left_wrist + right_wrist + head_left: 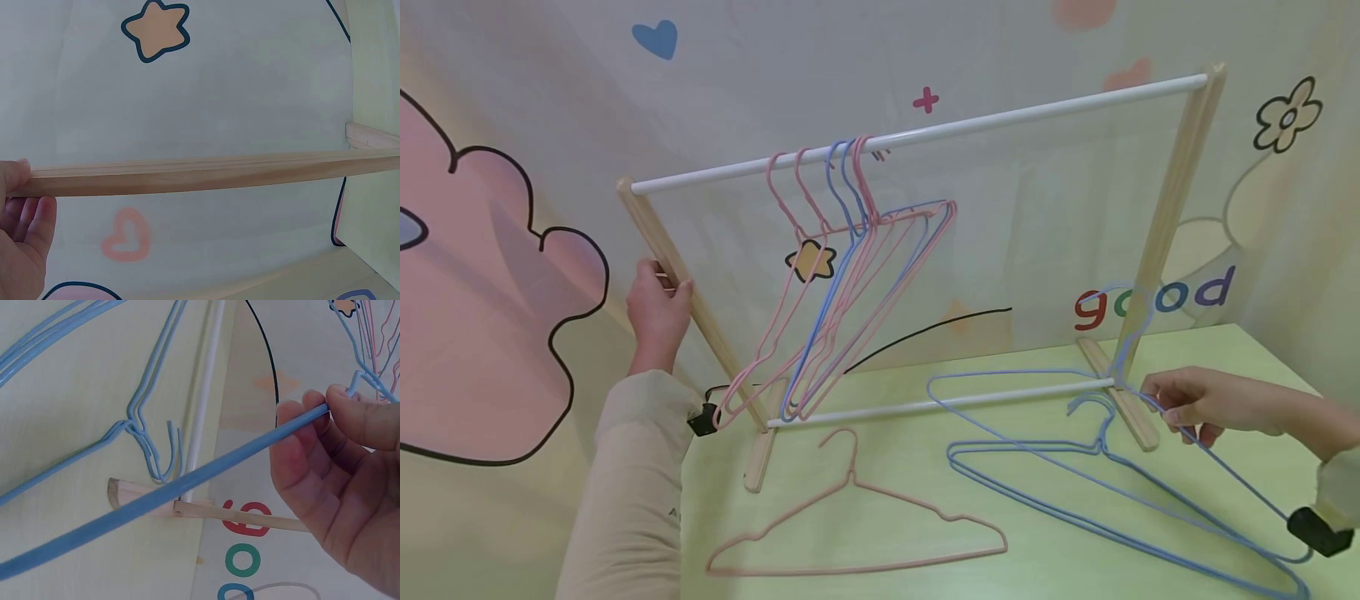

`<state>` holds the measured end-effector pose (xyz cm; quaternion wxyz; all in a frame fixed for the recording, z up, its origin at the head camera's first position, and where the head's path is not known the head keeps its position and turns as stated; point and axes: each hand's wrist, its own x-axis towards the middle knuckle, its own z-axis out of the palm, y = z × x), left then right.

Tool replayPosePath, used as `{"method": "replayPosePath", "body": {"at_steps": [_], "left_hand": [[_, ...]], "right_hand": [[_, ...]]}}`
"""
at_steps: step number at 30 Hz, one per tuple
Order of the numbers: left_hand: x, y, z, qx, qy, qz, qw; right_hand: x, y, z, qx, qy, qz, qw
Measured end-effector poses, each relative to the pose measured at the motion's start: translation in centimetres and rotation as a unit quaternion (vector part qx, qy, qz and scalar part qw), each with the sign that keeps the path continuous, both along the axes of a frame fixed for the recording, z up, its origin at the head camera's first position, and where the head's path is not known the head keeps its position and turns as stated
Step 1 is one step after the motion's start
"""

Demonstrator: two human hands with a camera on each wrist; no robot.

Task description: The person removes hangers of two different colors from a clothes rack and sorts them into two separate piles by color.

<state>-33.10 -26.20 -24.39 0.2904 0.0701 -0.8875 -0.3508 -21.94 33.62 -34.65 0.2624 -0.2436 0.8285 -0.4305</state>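
My left hand (657, 321) grips the rack's left wooden post (187, 178), with the thumb on one side and fingers round the other. In my right hand (1217, 404) a blue wire hanger (156, 495) is pinched by its sloping shoulder, near the neck. Its hook points up in front of the right post (1172, 217). Below it, more blue hangers (1101, 446) lie stacked on the table. A single pink hanger (852, 479) lies flat toward the front. Several pink hangers (781, 300) and blue hangers (831, 300) hang from the white rail (1037, 112), left of its middle.
The rack stands on wooden feet (1131, 408) joined by a low white bar (865, 412). Behind it hangs a printed curtain (1045, 225). The pale green table (880, 525) carries the rack. A small black device (704, 419) sits at the left wrist.
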Motion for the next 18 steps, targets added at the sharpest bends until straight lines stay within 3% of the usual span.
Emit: {"method": "replayPosePath", "body": {"at_steps": [10, 18], "left_hand": [[-0.1, 0.0, 0.0, 0.005, -0.004, 0.002, 1.0000], [0.1, 0.1, 0.1, 0.006, -0.006, 0.002, 1.0000]], "right_hand": [[-0.1, 0.2, -3.0, -0.020, -0.038, 0.018, 0.999], [-0.3, 0.4, -5.4, -0.011, -0.063, 0.008, 0.998]]}}
